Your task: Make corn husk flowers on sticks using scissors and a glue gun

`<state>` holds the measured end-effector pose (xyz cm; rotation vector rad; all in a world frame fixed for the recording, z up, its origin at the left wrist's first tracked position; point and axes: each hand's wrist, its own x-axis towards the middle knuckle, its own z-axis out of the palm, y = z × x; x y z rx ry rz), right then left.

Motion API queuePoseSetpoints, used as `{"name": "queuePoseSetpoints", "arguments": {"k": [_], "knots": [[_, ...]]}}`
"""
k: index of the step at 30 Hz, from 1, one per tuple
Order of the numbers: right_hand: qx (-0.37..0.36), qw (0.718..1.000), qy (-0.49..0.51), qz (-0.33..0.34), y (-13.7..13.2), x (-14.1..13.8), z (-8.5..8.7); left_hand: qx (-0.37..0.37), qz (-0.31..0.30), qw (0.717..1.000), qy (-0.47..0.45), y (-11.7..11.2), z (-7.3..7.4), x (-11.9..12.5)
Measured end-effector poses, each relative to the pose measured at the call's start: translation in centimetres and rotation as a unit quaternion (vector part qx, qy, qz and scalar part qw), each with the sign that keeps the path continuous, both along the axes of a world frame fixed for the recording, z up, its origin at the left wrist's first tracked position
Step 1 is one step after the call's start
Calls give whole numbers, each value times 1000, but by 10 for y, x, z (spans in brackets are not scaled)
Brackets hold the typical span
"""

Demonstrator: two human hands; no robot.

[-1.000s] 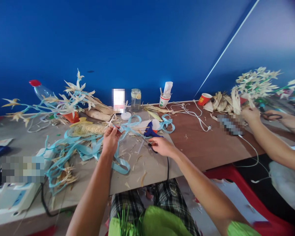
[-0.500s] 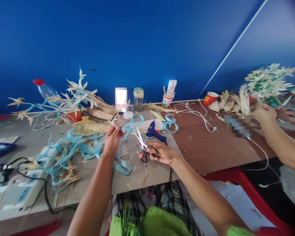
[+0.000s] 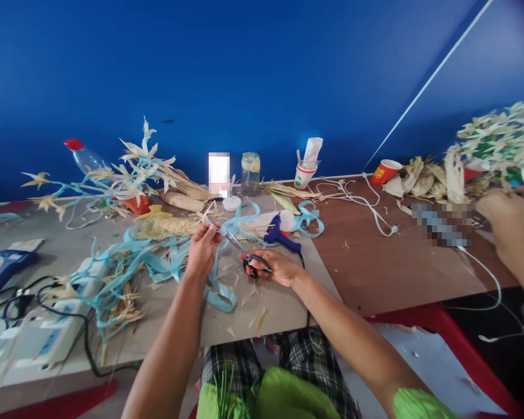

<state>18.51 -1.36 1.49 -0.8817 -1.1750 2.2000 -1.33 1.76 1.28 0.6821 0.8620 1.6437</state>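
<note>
My left hand (image 3: 203, 247) is closed in a pinch on a small pale husk flower (image 3: 206, 215) whose petals stick up above the fingers; a bit of light-blue ribbon seems to be at its base. In my right hand (image 3: 276, 267) are scissors (image 3: 251, 259) with dark handles, fingers through the loops. Their blades point up and left, with the tips close by the left fingertips; whether they touch the ribbon I cannot tell. Loose light-blue ribbon (image 3: 222, 298) hangs down between the hands. A blue glue gun (image 3: 282, 234) lies just beyond the right hand.
Husk flowers on blue stems (image 3: 140, 152) stand at left, near a power strip (image 3: 72, 317) with black cords. A jar (image 3: 250, 174), a white cup (image 3: 304, 176) and a red cup (image 3: 386, 172) line the wall. At right, a co-worker's hands (image 3: 500, 210) are beside dried husks (image 3: 423, 179).
The scissors have swung left and up, their blades coming to the left fingertips and looking more closed. The view has shifted slightly; my left hand keeps its pinch.
</note>
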Motion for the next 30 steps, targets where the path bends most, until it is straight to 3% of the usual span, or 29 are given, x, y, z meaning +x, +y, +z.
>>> {"name": "queuePoseSetpoints", "arguments": {"k": [9,18,30], "knots": [[25,1000,-7,-9,1,-7,-7,-2,-45,999,24,-6,3,5],[57,998,-6,-9,-3,-9,-5,10,-7,1000,10,-9,10,12],[56,998,15,-8,-4,-10,-7,30,-2,999,13,-6,4,13]]}}
